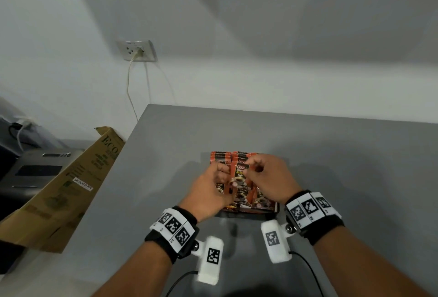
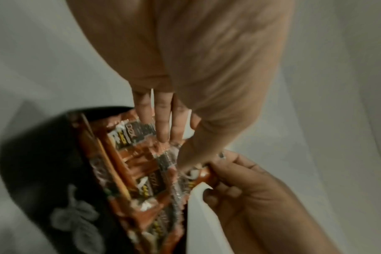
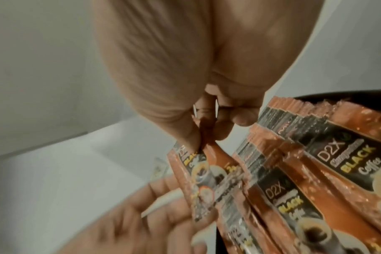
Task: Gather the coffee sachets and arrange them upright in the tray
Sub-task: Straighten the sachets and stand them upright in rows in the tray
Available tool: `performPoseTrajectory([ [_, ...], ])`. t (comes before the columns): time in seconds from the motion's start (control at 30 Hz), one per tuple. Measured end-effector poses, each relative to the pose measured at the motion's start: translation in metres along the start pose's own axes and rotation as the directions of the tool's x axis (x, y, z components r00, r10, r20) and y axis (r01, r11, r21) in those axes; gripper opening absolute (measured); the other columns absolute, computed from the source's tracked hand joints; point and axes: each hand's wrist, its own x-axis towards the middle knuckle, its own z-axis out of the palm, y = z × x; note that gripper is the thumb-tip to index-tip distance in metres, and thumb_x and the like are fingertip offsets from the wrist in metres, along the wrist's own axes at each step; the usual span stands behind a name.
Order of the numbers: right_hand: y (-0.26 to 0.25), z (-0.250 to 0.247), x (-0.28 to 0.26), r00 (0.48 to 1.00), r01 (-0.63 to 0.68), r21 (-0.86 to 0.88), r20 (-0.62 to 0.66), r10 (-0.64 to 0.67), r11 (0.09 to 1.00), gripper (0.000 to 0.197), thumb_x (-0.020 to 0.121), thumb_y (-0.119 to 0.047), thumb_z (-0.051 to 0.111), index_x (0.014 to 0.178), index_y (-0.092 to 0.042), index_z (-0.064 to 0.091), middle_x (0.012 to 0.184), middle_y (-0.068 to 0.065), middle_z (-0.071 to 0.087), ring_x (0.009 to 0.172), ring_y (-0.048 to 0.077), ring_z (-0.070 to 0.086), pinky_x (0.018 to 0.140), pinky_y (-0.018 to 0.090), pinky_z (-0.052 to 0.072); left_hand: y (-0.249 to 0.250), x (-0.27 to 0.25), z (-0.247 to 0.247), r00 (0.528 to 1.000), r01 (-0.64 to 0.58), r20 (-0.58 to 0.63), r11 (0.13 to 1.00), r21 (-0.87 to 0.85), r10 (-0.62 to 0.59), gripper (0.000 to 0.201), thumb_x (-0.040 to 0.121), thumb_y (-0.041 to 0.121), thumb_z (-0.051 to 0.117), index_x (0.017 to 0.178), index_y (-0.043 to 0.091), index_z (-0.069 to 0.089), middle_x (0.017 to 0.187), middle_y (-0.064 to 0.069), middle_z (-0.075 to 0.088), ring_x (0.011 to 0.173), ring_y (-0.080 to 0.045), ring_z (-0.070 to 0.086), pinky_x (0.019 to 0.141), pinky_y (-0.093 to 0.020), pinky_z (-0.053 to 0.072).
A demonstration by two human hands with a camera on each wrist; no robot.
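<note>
A black tray (image 1: 277, 207) on the grey table (image 1: 343, 166) holds several orange-and-black coffee sachets (image 1: 221, 157) standing upright in rows. Its leaf-patterned wall (image 2: 61, 214) shows in the left wrist view. My right hand (image 1: 253, 170) pinches the top edge of one sachet (image 1: 239, 177) between thumb and fingers (image 3: 223, 130), just above the packed rows (image 3: 315, 171). My left hand (image 1: 219, 179) reaches in from the left. Its fingers (image 2: 162, 123) lie straight against the standing sachets (image 2: 120, 154), beside the held sachet (image 3: 198, 180). The tray's floor is hidden.
A brown cardboard box (image 1: 66, 190) leans against the table's left edge, with a grey appliance (image 1: 35, 168) behind it. A wall socket (image 1: 137, 50) with a hanging cable is above the table's far left corner. Bare table lies to the right of the tray.
</note>
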Motion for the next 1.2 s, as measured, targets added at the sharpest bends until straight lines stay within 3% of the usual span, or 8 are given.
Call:
performPoseTrajectory([
  [0.1, 0.005, -0.012, 0.002, 0.996, -0.082, 0.03, -0.037, 0.083, 0.996, 0.008, 0.095, -0.016, 0.066, 0.092, -0.021, 0.071, 0.072, -0.008, 0.073, 0.062, -0.003, 0.067, 0.056, 0.01, 0.051, -0.013, -0.008, -0.005, 0.985, -0.052, 0.17, 0.941, 0.335, -0.006, 0.072, 0.064, 0.023, 0.085, 0.123, 0.038, 0.048, 0.118, 0.017, 0.063, 0.104, -0.003, 0.064, 0.092, -0.029, 0.055],
  [0.2, 0.007, -0.012, 0.004, 0.993, -0.116, 0.038, 0.003, 0.116, 0.992, 0.013, 0.098, -0.011, 0.059, 0.094, -0.017, 0.07, 0.073, -0.006, 0.075, 0.056, -0.008, 0.065, 0.049, 0.005, 0.043, -0.025, -0.011, -0.002, 0.984, -0.107, 0.177, 0.843, 0.527, 0.014, 0.06, 0.072, 0.027, 0.081, 0.125, 0.031, 0.054, 0.121, 0.014, 0.064, 0.11, -0.01, 0.061, 0.098, -0.033, 0.052],
  [0.4, 0.005, 0.009, 0.01, 0.995, -0.082, -0.033, 0.058, 0.084, 0.996, 0.018, 0.097, -0.007, 0.055, 0.09, -0.015, 0.07, 0.075, -0.001, 0.076, 0.044, -0.005, 0.057, 0.04, 0.012, 0.04, -0.034, -0.015, -0.003, 0.988, -0.147, 0.124, 0.849, 0.507, 0.096, 0.025, 0.083, 0.025, 0.064, 0.107, 0.034, 0.064, 0.1, 0.017, 0.07, 0.09, -0.006, 0.065, 0.087, -0.034, 0.056],
  [0.57, -0.002, 0.024, 0.013, 0.991, 0.012, -0.145, 0.131, 0.008, 0.989, 0.018, 0.094, -0.003, 0.059, 0.094, -0.017, 0.071, 0.081, -0.011, 0.071, 0.058, -0.016, 0.06, 0.056, 0.003, 0.044, -0.039, -0.02, -0.002, 0.979, -0.204, 0.091, 0.84, 0.502, 0.184, 0.022, 0.085, 0.022, 0.062, 0.104, 0.031, 0.068, 0.097, 0.015, 0.07, 0.084, -0.004, 0.063, 0.083, -0.03, 0.055],
  [0.7, -0.002, 0.038, 0.014, 0.973, 0.122, -0.228, 0.221, -0.071, 0.966, 0.02, 0.092, -0.001, 0.063, 0.105, -0.012, 0.074, 0.099, 0.001, 0.076, 0.08, 0.002, 0.071, 0.075, 0.019, 0.058, -0.038, -0.024, 0.0, 0.974, -0.228, 0.1, 0.836, 0.499, 0.205, 0.024, 0.086, 0.021, 0.06, 0.106, 0.029, 0.07, 0.098, 0.012, 0.071, 0.085, -0.006, 0.064, 0.083, -0.027, 0.054],
  [0.8, -0.001, 0.047, 0.017, 0.96, 0.148, -0.326, 0.274, -0.056, 0.934, 0.022, 0.091, -0.001, 0.062, 0.105, -0.012, 0.075, 0.104, 0.002, 0.075, 0.095, 0.015, 0.069, 0.088, 0.03, 0.058, -0.038, -0.025, 0.002, 0.976, -0.218, 0.101, 0.853, 0.474, 0.193, 0.025, 0.087, 0.021, 0.058, 0.107, 0.029, 0.071, 0.099, 0.012, 0.072, 0.086, -0.005, 0.065, 0.082, -0.026, 0.054],
  [1.1, 0.008, 0.061, 0.014, 0.947, 0.211, -0.407, 0.311, -0.082, 0.889, 0.031, 0.09, -0.002, 0.058, 0.115, -0.014, 0.074, 0.112, 0.007, 0.073, 0.105, 0.022, 0.064, 0.096, 0.04, 0.054, -0.044, -0.029, 0.005, 0.977, -0.213, 0.08, 0.869, 0.447, 0.198, 0.028, 0.088, 0.019, 0.059, 0.112, 0.027, 0.071, 0.105, 0.009, 0.071, 0.092, -0.008, 0.063, 0.084, -0.023, 0.051],
  [1.2, 0.009, 0.065, 0.014, 0.947, 0.218, -0.389, 0.306, -0.097, 0.895, 0.025, 0.093, -0.003, 0.055, 0.107, -0.012, 0.073, 0.101, 0.009, 0.072, 0.095, 0.024, 0.065, 0.088, 0.04, 0.056, -0.045, -0.03, 0.005, 0.977, -0.213, 0.069, 0.874, 0.437, 0.204, 0.027, 0.087, 0.02, 0.06, 0.111, 0.028, 0.071, 0.104, 0.01, 0.069, 0.091, -0.006, 0.062, 0.083, -0.027, 0.052],
])
